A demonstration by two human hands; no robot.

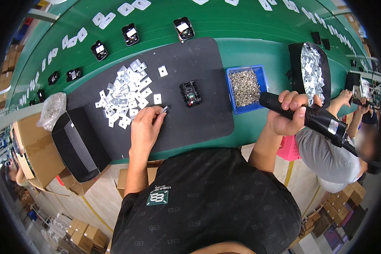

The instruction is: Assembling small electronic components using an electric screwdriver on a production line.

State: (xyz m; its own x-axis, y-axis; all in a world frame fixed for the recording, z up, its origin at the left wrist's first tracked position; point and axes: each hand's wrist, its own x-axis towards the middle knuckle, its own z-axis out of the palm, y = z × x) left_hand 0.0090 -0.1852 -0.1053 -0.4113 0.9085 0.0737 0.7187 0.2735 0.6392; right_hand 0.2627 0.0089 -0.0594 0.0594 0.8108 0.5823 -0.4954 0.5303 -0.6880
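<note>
Between the thumb and fingers of my left hand [145, 127] is a small metal plate [164, 109], held just above the dark mat. A loose heap of silver metal plates with holes [125, 95] spreads beyond that hand. My right hand [289, 114] is wrapped round a black electric screwdriver [326, 123], its front end pointing left toward a blue bin of small screws [244, 88]. On the mat, between the two hands, lies an open black plastic housing [191, 93] with a small green board and a red wire inside. No hand touches it.
The black mat [207, 122] lies on a green bench. Right of the blue bin stands a black box of metal plates [312, 72]. At left are an open black box [80, 144] and a clear bag [53, 110]. Black housings [130, 34] line the far side. A co-worker [330, 156] sits at right.
</note>
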